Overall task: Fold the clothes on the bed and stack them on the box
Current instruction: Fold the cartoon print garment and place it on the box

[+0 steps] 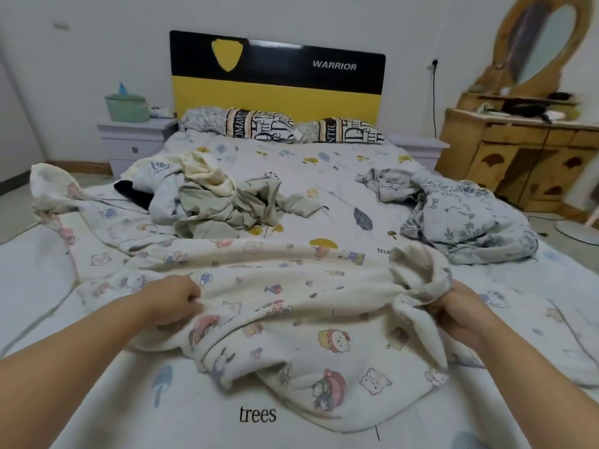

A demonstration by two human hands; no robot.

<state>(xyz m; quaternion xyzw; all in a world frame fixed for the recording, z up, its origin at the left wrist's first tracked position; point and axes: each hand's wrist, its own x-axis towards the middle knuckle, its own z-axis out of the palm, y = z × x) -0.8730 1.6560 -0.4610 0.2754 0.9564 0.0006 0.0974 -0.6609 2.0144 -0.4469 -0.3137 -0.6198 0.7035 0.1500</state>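
Pinching the cloth at lower left of centre, the left hand (173, 299) has its fingers curled tight round a fold of the cream garment (275, 319), knuckles up. At lower right the right hand (453, 311) grips the same garment, its fingers closed into a bunched wad of fabric that partly covers them. Both forearms run in from the bottom corners of the frame.

The garment (cream, printed with small cartoon animals) lies stretched between the 2 hands across the lower middle of the frame, rumpled, with 1 loose lobe hanging toward the bottom centre and a long part trailing up to the far left, where a pink drawstring shows. It rests on the bed (81, 400), whose pale sheet carries leaf prints and the word "trees".

Above it, left of centre, sits an unfolded pile of clothes (210, 196): grey-green, cream, white and a black piece touching one another. At right a grey floral quilt (463, 215) lies crumpled. 2 pillows (291, 126) lean against a black and yellow headboard (278, 76) at upper centre. A nightstand (136, 140) at upper left bears a green tissue box (126, 106). A wooden dresser (525, 157) with an oval mirror fills the upper right.
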